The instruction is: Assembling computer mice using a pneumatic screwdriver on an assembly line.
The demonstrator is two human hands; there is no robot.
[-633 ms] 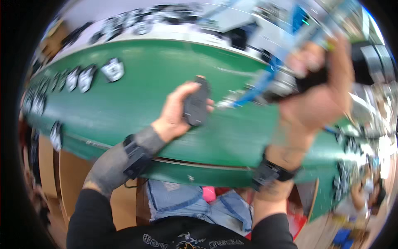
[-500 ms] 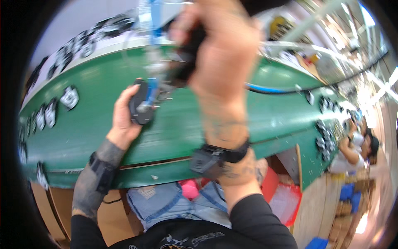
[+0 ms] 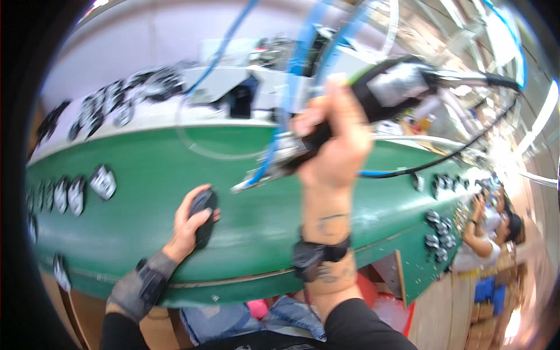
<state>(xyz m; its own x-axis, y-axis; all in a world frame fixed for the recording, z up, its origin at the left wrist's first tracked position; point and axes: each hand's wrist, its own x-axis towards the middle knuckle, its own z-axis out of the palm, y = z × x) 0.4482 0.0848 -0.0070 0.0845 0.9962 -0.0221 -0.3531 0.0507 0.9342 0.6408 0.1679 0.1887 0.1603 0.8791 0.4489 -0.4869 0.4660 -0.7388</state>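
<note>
My left hand point(image 3: 188, 227) is closed around a dark computer mouse point(image 3: 204, 233), thumb across its upper side, above the green work surface point(image 3: 256, 227). My right hand point(image 3: 337, 146), blurred by motion, grips a black power screwdriver point(image 3: 399, 87) with a silvery patch on its body. Its thin metal nose points down to the left, apart from the mouse. A blue hose point(image 3: 274, 154) runs to that nose, and a black cable leaves the tool's back end. A wristband sits on each of my forearms.
Several mouse parts point(image 3: 76, 195) stand in a row at the left; more point(image 3: 440, 233) lie at the right. A shelf at the back carries dark parts point(image 3: 151, 84). Blue hoses hang down at the middle. A co-worker point(image 3: 487, 233) sits at the far right.
The screwdriver's nose has come away from the mouse, and my right hand has moved right with the tool. My left hand has drawn the mouse nearer and turned it, thumb now on top.
</note>
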